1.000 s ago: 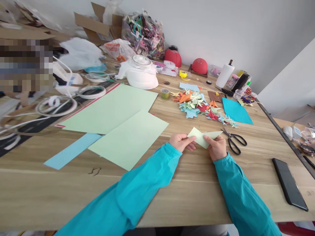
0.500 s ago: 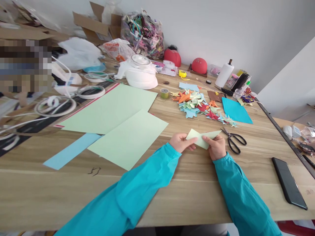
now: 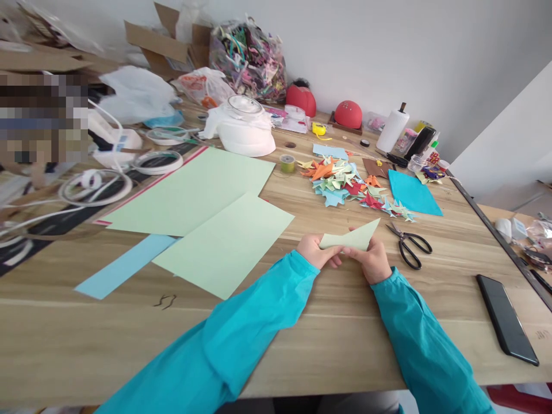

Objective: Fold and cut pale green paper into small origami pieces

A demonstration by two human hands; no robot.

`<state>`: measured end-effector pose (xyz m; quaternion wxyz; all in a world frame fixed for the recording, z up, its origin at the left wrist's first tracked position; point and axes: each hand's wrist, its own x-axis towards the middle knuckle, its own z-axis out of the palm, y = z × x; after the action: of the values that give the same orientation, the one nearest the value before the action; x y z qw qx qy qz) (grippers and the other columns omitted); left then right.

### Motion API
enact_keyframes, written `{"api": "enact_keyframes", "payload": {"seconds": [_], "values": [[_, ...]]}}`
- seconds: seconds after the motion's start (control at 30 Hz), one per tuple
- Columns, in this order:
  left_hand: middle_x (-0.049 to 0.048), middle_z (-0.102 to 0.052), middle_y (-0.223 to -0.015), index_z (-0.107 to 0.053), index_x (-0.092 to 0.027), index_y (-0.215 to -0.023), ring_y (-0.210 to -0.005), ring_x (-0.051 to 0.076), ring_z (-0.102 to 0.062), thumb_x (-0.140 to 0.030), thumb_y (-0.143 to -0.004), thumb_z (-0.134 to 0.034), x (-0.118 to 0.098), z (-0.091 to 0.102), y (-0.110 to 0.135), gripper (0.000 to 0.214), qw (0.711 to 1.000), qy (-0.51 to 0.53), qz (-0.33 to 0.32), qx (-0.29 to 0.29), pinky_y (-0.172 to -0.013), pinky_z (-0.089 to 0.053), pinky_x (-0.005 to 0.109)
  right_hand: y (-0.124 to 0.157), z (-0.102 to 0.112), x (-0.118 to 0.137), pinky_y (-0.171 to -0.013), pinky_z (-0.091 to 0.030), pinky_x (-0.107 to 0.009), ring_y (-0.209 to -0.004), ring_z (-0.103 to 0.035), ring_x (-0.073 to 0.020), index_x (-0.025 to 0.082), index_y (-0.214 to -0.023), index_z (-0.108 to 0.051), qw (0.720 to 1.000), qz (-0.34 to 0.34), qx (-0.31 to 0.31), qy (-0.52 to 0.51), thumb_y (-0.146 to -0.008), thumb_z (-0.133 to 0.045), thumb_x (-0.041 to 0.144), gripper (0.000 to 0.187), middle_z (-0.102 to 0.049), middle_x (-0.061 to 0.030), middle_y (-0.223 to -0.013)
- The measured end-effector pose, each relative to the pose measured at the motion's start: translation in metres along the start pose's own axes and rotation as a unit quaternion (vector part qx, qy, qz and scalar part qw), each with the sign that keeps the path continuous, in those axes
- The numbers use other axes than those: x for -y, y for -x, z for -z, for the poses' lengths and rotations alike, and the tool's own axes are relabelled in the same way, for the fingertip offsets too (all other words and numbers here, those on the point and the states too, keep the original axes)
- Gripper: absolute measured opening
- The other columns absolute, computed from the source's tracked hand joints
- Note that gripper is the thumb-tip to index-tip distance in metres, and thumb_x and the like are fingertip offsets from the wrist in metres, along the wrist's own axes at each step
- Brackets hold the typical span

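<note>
Between my hands is a small folded piece of pale green paper (image 3: 354, 237), its pointed corner up toward the right. My left hand (image 3: 318, 250) grips its left end with the thumb along the lower edge. On the other end, my right hand (image 3: 371, 259) pinches it, thumb in front and fingers behind. The two thumbs meet near the paper's lower middle. Just right of my right hand lie black-handled scissors (image 3: 409, 244). Beyond the hands is a pile of folded paper stars (image 3: 340, 187) in orange, green, blue and red.
Large pale green sheets (image 3: 228, 247) and a blue paper strip (image 3: 125, 267) lie at left. A phone (image 3: 506, 319) is at right, a turquoise sheet (image 3: 414, 192) behind the scissors. Coiled white cable (image 3: 97, 192), a white bag-wrapped bundle (image 3: 245, 129) and a spool (image 3: 287, 163) stand farther back.
The green paper has tilted up and shifted slightly left, its right point now rising more steeply. My right hand has moved left, bringing the thumbs together.
</note>
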<state>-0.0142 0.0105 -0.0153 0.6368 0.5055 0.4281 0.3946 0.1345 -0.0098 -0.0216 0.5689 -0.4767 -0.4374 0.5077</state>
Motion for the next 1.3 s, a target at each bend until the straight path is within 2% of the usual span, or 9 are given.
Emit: {"api": "enact_keyframes", "payload": {"seconds": [0.07, 0.17, 0.47, 0.67, 0.8, 1.1, 1.3], "values": [[0.0025, -0.061, -0.046, -0.063, -0.01, -0.064, -0.041, 0.013, -0.059, -0.023, -0.064, -0.07, -0.0004, 0.0005, -0.0001, 0.016, 1.0, 0.006, -0.002, -0.006, -0.04, -0.05, 0.023, 0.001, -0.0013, 0.0015, -0.065, -0.05, -0.028, -0.068, -0.063, -0.0164, 0.018, -0.086, -0.068, 0.999, 0.007, 0.028, 0.036, -0.052, -0.081, 0.02, 0.036, -0.071, -0.0003, -0.077], [0.0014, -0.06, -0.044, -0.062, -0.01, -0.063, -0.039, 0.013, -0.057, -0.025, -0.063, -0.071, -0.001, 0.001, -0.0003, 0.018, 1.0, 0.01, 0.007, -0.013, -0.04, -0.049, 0.022, 0.0007, -0.0013, 0.0034, -0.064, -0.05, -0.03, -0.067, -0.064, -0.0183, 0.016, -0.076, -0.07, 0.997, 0.016, 0.034, 0.071, -0.056, -0.079, 0.025, 0.024, -0.072, -0.0024, -0.075], [0.0021, -0.061, -0.045, -0.062, -0.009, -0.064, -0.04, 0.014, -0.058, -0.025, -0.061, -0.072, -0.0002, 0.0018, -0.0015, 0.019, 1.0, 0.015, -0.001, -0.022, -0.041, -0.051, 0.024, -0.0012, 0.0022, 0.0021, -0.072, -0.051, -0.033, -0.074, -0.066, -0.0203, 0.019, -0.081, -0.071, 0.995, 0.01, 0.065, 0.075, -0.054, -0.08, 0.024, 0.03, -0.073, -0.0015, -0.083], [0.0019, -0.059, -0.043, -0.061, -0.01, -0.061, -0.039, 0.013, -0.058, -0.027, -0.062, -0.071, 0.0003, 0.0001, -0.0012, 0.02, 1.0, 0.01, -0.005, -0.029, -0.038, -0.049, 0.022, -0.0018, 0.0017, 0.0035, -0.054, -0.047, -0.028, -0.053, -0.059, -0.0154, 0.016, -0.067, -0.07, 0.994, -0.008, 0.051, 0.094, -0.053, -0.079, 0.029, 0.022, -0.068, 0.0001, -0.059], [0.0019, -0.059, -0.043, -0.061, -0.01, -0.062, -0.039, 0.013, -0.057, -0.028, -0.062, -0.071, -0.0006, 0.0002, -0.0007, 0.021, 1.0, 0.021, 0.003, -0.022, -0.038, -0.049, 0.022, -0.0013, 0.0008, 0.0057, -0.049, -0.044, -0.026, -0.048, -0.054, -0.0127, 0.016, -0.063, -0.068, 0.995, -0.012, 0.039, 0.096, -0.053, -0.079, 0.03, 0.021, -0.064, 0.0011, -0.053], [0.0029, -0.06, -0.045, -0.062, -0.008, -0.066, -0.041, 0.014, -0.059, -0.028, -0.062, -0.072, -0.0008, 0.0003, -0.0018, 0.023, 0.999, 0.03, 0.015, -0.015, -0.038, -0.049, 0.022, -0.0018, 0.0004, 0.0044, -0.045, -0.043, -0.025, -0.046, -0.052, -0.0117, 0.017, -0.067, -0.07, 0.996, -0.008, 0.03, 0.085, -0.051, -0.08, 0.031, 0.023, -0.068, -0.0001, -0.06], [0.0058, -0.066, -0.053, -0.064, -0.008, -0.07, -0.048, 0.017, -0.063, -0.022, -0.059, -0.074, -0.0021, 0.0037, -0.0025, 0.02, 0.999, 0.04, 0.026, 0.005, -0.043, -0.052, 0.025, -0.0016, 0.0021, 0.0039, -0.045, -0.044, -0.025, -0.048, -0.053, -0.0118, 0.016, -0.071, -0.071, 0.994, -0.01, 0.045, 0.096, -0.053, -0.079, 0.031, 0.025, -0.069, -0.0008, -0.064]]}}
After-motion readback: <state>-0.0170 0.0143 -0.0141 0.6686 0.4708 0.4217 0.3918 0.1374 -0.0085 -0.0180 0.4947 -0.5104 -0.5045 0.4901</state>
